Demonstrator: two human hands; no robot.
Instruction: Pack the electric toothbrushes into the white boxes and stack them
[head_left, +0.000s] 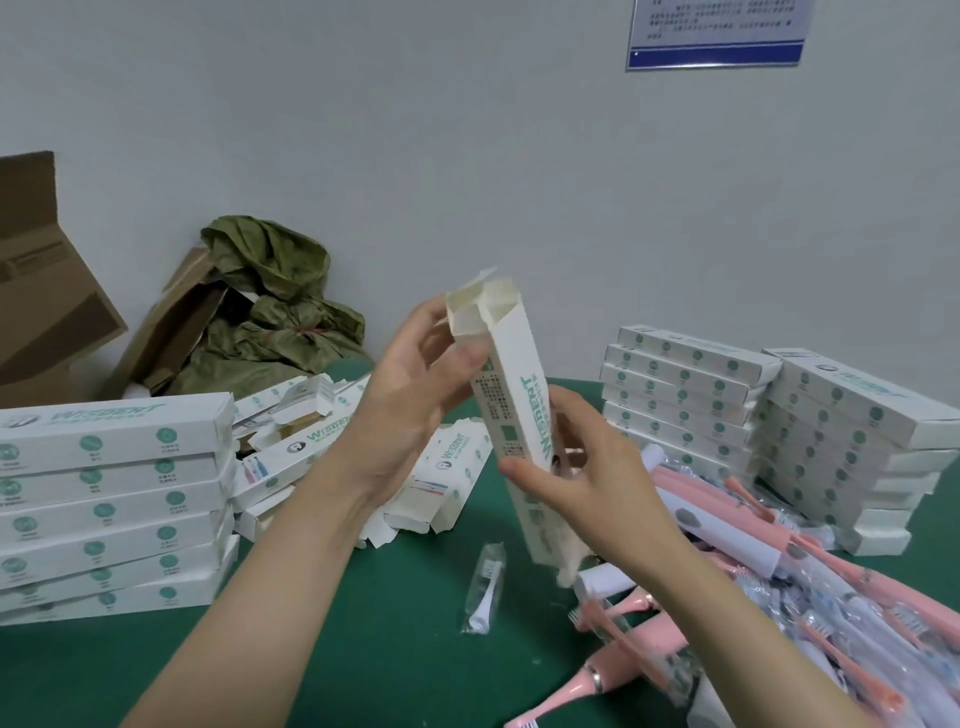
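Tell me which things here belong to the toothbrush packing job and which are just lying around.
Job: held white box, pink toothbrushes, wrapped brush head, empty boxes pile, stacked boxes.
Lying about: brown carton, crumpled green wrapping, wall notice.

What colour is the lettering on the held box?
Green lettering on the white box, head view.

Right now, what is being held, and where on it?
A white toothbrush box, open-topped: the left hand pinches its upper part, the right hand grips its middle.

White green-printed box (511, 410), pink toothbrushes (831, 561), green table (363, 649)
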